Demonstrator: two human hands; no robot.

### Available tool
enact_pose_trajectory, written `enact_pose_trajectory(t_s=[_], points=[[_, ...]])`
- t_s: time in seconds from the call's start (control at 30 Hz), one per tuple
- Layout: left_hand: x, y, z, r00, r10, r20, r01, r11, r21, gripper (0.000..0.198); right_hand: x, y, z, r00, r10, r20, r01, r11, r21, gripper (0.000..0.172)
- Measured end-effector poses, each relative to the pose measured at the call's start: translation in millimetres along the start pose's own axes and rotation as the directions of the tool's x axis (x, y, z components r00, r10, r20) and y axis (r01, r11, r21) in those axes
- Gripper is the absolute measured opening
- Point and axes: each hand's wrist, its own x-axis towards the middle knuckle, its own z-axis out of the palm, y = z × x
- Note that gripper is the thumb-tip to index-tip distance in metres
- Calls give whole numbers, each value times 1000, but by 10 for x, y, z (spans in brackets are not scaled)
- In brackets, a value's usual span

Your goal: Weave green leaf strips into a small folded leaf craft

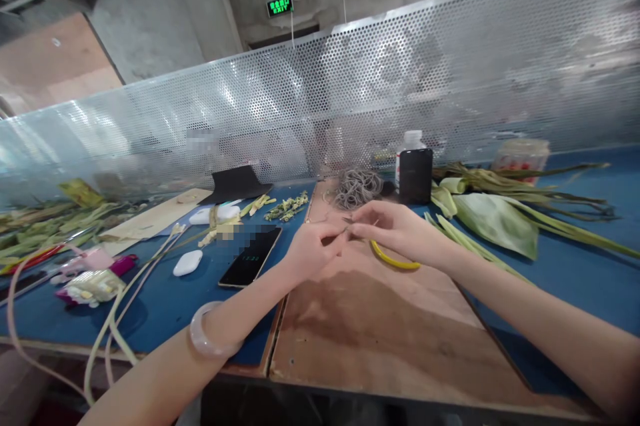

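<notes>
My left hand (317, 247) and my right hand (387, 225) meet above the wooden board (350, 319) at the middle of the table. Fingers of both are pinched together on something small and thin, too tiny to name. Below my right hand a curved yellow handle (395, 259) shows; the rest of that tool is hidden or unclear. Just behind the hands lies a tangled heap of grey cord (359, 187). A black phone (253, 256) lies left of my left hand, with a white case (188, 263) beyond it.
A white-capped bottle (413, 141) stands behind a black upright object (416, 176). Green leaves (497, 223) spread at the right. More leaves (55, 226), pink items (93, 259) and pale cables (117, 306) occupy the left. A perforated metal screen (280, 116) borders the back.
</notes>
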Motion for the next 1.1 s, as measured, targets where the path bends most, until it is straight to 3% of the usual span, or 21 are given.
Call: enact_pose_trajectory(t_s=[0.13,0.4,0.7,0.87,0.97,1.1], points=[[-2,-7,2,998,49,-48,-44,995,86,38,-4,107,101,998,10,-54,-17,991,-132,22],[38,-51,29,971,232,-64,-209,945,251,32,-7,135,167,993,120,-2,-120,993,20,22],[61,-142,41,969,200,-142,-146,936,321,16,-50,-9,224,986,158,-52,-159,987,-19,30],[45,-137,57,965,178,-193,-98,926,364,15,-57,-26,237,971,230,-67,-225,972,68,31],[43,-169,90,959,210,-191,-140,934,328,15,-51,18,271,949,312,-31,-301,935,187,28],[50,-213,113,974,185,-132,-164,974,159,14,-44,21,329,909,416,-12,-394,869,300,24]])
